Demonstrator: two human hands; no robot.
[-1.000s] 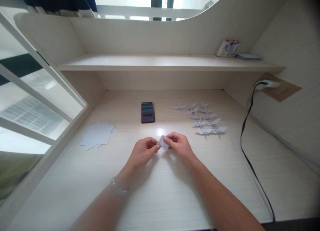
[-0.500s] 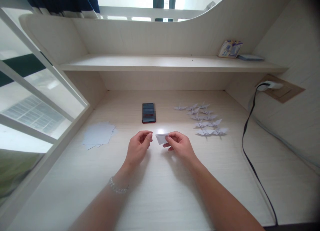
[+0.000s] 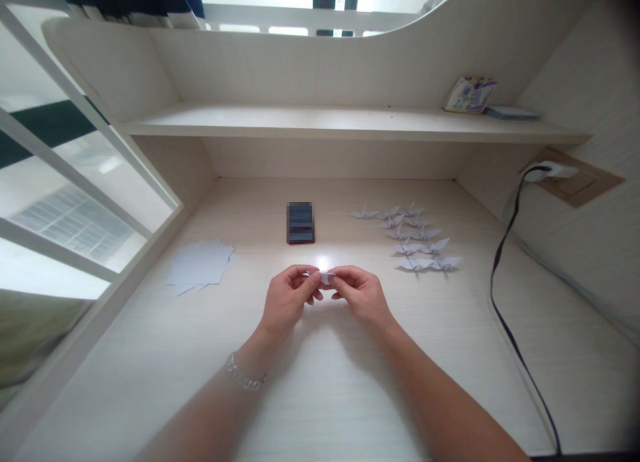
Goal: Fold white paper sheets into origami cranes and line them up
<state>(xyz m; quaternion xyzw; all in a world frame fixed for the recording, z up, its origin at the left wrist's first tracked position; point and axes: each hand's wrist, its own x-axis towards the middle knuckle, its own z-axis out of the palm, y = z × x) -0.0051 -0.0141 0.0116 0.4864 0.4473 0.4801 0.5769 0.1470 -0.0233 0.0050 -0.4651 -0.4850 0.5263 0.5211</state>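
Observation:
A small piece of folded white paper (image 3: 326, 277) is pinched between both hands above the desk, and the fingers cover much of it. My left hand (image 3: 290, 292), with a beaded bracelet (image 3: 245, 374) on its wrist, grips the paper's left end between thumb and fingers. On the other end, my right hand (image 3: 361, 292) is closed the same way. Several folded paper cranes (image 3: 423, 247) stand in rows to the right of the hands. Over to the left lies a loose stack of white paper sheets (image 3: 200, 265).
A dark phone-like device (image 3: 301, 223), its screen blurred, lies beyond the hands. At the right, a black cable (image 3: 495, 282) runs from a wall socket (image 3: 575, 177) down across the desk. A shelf (image 3: 300, 119) at the back holds a small colourful packet (image 3: 470, 94).
My left hand has moved right and taken hold of the folded paper's left end, where it was apart before. My right hand still holds it. The view has shifted slightly.

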